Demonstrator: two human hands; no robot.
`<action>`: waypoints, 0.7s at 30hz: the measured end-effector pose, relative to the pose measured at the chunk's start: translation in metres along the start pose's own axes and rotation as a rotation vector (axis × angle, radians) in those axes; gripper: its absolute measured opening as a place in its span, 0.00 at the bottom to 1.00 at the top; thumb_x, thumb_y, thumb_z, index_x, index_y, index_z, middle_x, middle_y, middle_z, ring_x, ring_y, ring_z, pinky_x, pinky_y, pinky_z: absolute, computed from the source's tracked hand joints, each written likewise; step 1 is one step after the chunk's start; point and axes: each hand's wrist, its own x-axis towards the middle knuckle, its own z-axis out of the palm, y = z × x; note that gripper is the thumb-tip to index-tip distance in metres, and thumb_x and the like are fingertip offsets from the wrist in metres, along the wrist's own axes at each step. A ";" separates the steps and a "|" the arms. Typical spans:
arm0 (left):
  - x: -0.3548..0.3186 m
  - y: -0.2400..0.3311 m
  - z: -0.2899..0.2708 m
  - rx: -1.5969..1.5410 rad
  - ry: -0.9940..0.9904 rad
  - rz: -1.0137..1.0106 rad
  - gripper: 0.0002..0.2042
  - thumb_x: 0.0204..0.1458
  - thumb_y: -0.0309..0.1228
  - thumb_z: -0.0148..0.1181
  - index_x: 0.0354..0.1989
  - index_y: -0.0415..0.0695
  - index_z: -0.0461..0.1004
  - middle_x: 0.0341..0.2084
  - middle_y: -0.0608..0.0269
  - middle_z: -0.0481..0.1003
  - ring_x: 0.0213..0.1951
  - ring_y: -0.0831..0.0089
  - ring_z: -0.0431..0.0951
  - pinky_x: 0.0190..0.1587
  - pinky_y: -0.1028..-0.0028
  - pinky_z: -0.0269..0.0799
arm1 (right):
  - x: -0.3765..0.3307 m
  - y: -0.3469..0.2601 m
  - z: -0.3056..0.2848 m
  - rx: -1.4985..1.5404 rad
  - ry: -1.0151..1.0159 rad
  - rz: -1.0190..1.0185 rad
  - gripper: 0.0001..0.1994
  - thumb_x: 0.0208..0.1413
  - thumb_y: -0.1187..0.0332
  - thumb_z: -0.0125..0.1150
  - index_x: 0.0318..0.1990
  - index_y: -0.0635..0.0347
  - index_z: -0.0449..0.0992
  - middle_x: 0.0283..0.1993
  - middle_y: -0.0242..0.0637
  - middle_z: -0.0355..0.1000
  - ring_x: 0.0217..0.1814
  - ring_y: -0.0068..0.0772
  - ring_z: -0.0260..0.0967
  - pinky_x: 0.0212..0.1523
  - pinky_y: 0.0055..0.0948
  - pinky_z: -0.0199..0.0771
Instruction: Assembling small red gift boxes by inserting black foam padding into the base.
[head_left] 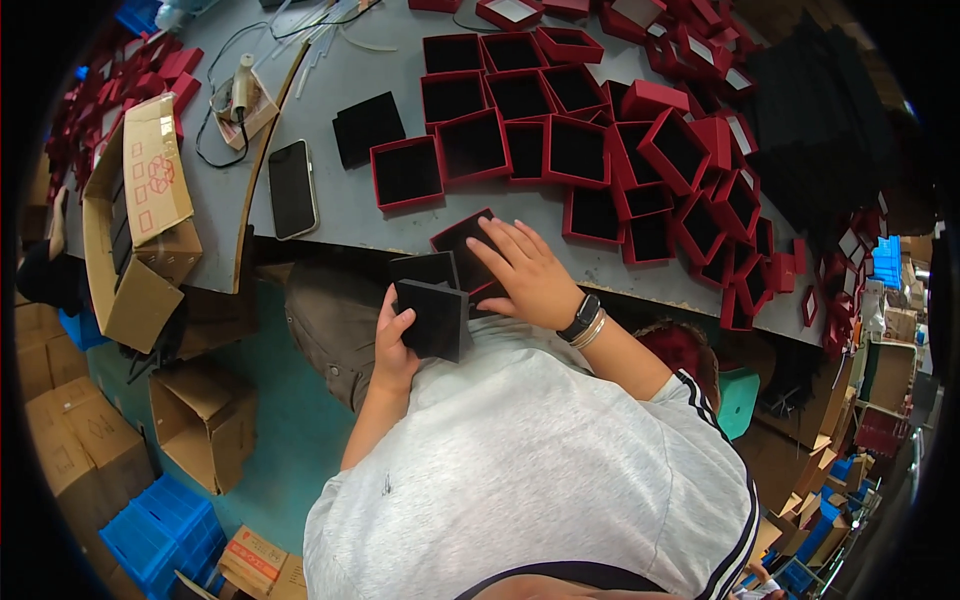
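Note:
My left hand (392,345) grips a couple of square black foam pads (430,318) by their left side, the thumb lying over the front one. Beside them, at the table's near edge, is a small red box (462,232) with a black inside. My right hand (527,272) lies across this box with its fingers stretched out over the black surface, partly covering it. A dark watch and bracelets are on that wrist. Beyond my hands stand several open red boxes (473,145) with black inserts.
Loose black pads (368,130) and a phone (292,190) lie on the grey table (345,215). An open cardboard carton (150,200) stands at the left, near a bottle-like tool (243,85) with a cord. Red boxes pile up at the right, beside a black stack (825,120).

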 end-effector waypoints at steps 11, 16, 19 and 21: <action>-0.018 0.011 -0.011 -0.034 0.135 0.094 0.27 0.51 0.35 0.52 0.60 0.40 0.59 0.50 0.53 0.71 0.51 0.60 0.73 0.55 0.63 0.70 | 0.003 -0.004 0.016 -0.139 -0.030 0.147 0.40 0.37 0.54 0.73 0.62 0.50 0.65 0.59 0.37 0.62 0.65 0.37 0.56 0.70 0.50 0.38; -0.022 0.010 -0.022 -0.030 0.218 0.084 0.28 0.51 0.36 0.54 0.61 0.41 0.59 0.51 0.54 0.70 0.51 0.60 0.74 0.53 0.63 0.72 | 0.008 0.001 0.012 -0.144 -0.028 0.055 0.39 0.40 0.52 0.71 0.62 0.54 0.64 0.63 0.38 0.61 0.68 0.35 0.53 0.71 0.46 0.41; -0.021 0.006 -0.029 -0.029 0.210 0.071 0.28 0.51 0.36 0.54 0.61 0.41 0.59 0.51 0.53 0.70 0.51 0.60 0.74 0.53 0.62 0.73 | 0.008 0.005 0.020 -0.169 -0.045 0.010 0.40 0.42 0.52 0.70 0.64 0.55 0.63 0.66 0.39 0.59 0.68 0.35 0.54 0.71 0.41 0.45; -0.020 0.006 -0.029 -0.028 0.193 0.066 0.28 0.51 0.36 0.55 0.61 0.41 0.59 0.51 0.52 0.70 0.50 0.60 0.74 0.52 0.62 0.73 | 0.009 0.006 0.023 -0.097 0.019 0.040 0.38 0.43 0.55 0.69 0.63 0.55 0.62 0.64 0.39 0.61 0.65 0.36 0.58 0.69 0.40 0.49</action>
